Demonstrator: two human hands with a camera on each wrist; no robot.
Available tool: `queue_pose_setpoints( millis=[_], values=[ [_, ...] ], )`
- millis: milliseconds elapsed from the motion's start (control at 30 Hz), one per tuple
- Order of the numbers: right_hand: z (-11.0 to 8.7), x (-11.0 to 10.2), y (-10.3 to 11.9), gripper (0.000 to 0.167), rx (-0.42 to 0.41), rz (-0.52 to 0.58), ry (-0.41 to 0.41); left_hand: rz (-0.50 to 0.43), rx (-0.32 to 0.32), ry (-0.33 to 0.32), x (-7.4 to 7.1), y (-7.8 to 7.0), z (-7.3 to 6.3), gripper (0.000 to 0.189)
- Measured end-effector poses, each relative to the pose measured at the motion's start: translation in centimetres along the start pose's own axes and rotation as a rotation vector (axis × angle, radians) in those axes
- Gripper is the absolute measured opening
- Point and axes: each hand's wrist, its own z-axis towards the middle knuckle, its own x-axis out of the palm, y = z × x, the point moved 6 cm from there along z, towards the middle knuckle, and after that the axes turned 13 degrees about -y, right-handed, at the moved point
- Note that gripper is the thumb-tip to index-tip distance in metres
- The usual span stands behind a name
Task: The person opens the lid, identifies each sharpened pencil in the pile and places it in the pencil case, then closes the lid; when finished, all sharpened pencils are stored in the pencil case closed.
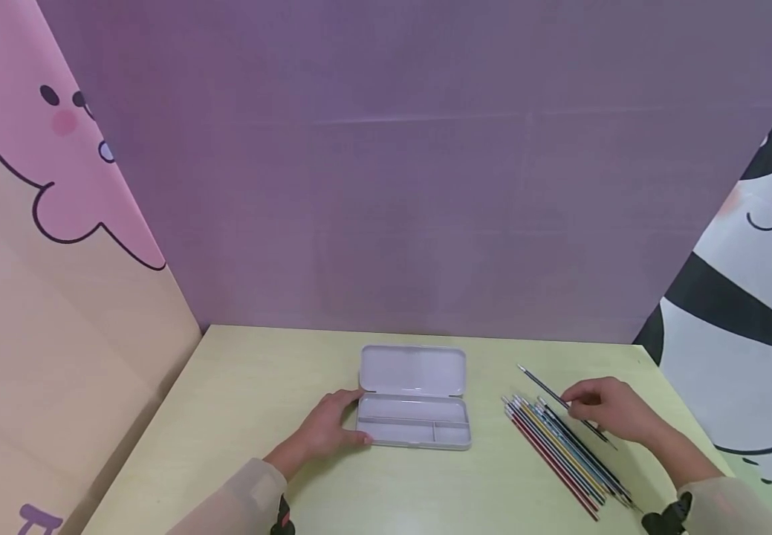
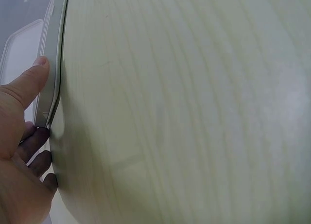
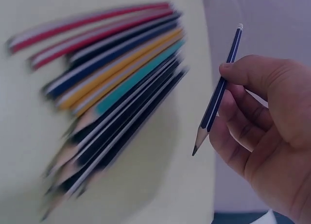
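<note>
A pale, hinged pencil case [image 1: 415, 434] lies with its lid [image 1: 413, 370] folded back on the table. My left hand [image 1: 332, 425] holds the case by its left side, thumb at the front corner and fingers toward the hinge. In the left wrist view the thumb [image 2: 32, 80] presses along the case wall [image 2: 51, 83]. Above the table, my right hand [image 1: 616, 407] pinches a dark blue striped pencil [image 3: 219, 90] between thumb and fingers, its sharpened tip pointing down toward me. Beside that hand lies a bundle of pencils [image 1: 556, 449] in red, blue, yellow, green and black.
The pale wooden table [image 1: 238, 416] ends at a purple backdrop [image 1: 419, 186]. A pink cartoon panel [image 1: 44, 148] stands at the left, and a panda-printed panel [image 1: 760, 282] stands at the right. Small dividers [image 1: 434, 431] split the case's tray into compartments.
</note>
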Motion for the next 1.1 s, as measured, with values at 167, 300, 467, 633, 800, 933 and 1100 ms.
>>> queue_pose_setpoints(
  millis=[167,300,467,633,800,933,1100],
  values=[
    [1.8,0.5,4.0,0.019,-0.061,0.005,-0.003,0.004,-0.001,0.003,0.0,0.1,0.0,0.092],
    [3.3,1.7,7.1,0.017,-0.111,0.009,0.000,0.005,-0.004,0.008,0.0,0.1,0.0,0.091],
    [5.3,3.8,10.5,0.017,-0.158,0.020,0.016,-0.007,-0.006,0.004,-0.1,0.2,0.1,0.090],
    [6.9,6.3,13.5,0.018,-0.201,0.042,0.038,-0.015,-0.015,0.004,0.0,0.3,0.1,0.090],
    [8.0,8.9,15.6,0.017,-0.250,0.081,0.067,-0.010,-0.022,0.007,0.1,0.5,0.0,0.090],
    [8.4,10.9,16.7,0.018,-0.256,0.118,0.108,-0.010,-0.030,0.005,0.1,0.5,-0.1,0.090],
    [8.6,13.0,17.2,0.016,-0.279,0.136,0.138,0.000,-0.032,0.003,0.0,0.4,0.0,0.090]
  ],
)
